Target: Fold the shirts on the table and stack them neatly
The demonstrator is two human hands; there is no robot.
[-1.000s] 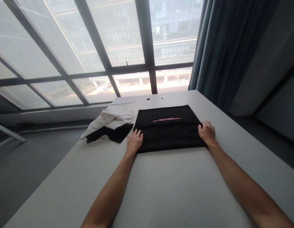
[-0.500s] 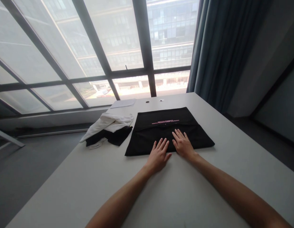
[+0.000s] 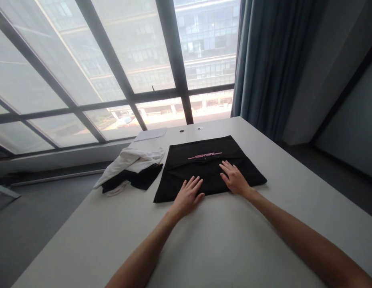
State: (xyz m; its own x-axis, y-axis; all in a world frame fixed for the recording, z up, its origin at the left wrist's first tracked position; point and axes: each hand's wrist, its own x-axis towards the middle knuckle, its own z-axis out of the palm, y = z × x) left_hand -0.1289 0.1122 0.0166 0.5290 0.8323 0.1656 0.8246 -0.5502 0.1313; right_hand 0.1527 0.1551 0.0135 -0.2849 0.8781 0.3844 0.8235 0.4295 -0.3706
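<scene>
A black folded cloth point(image 3: 200, 172) with pink lettering near its far side lies flat on the white table point(image 3: 234, 236). My left hand point(image 3: 188, 197) rests open on its near edge, left of the middle, fingers pointing away from me. Farther right, my right hand point(image 3: 234, 179) lies open on the same cloth, its fingers spread a little. Neither hand grips anything. A crease runs across the cloth just beyond my fingertips.
Left of the black cloth lies a crumpled pile of white cloth point(image 3: 128, 159) and dark cloth point(image 3: 147, 177). White paper point(image 3: 150, 134) sits at the far left corner, near two round holes. Windows stand behind the table, and a blue-grey curtain point(image 3: 264, 72) hangs at the right.
My hands have moved apart over the black cloth, the left one leftward and the right one slightly rightward. The whole view has shifted a little.
</scene>
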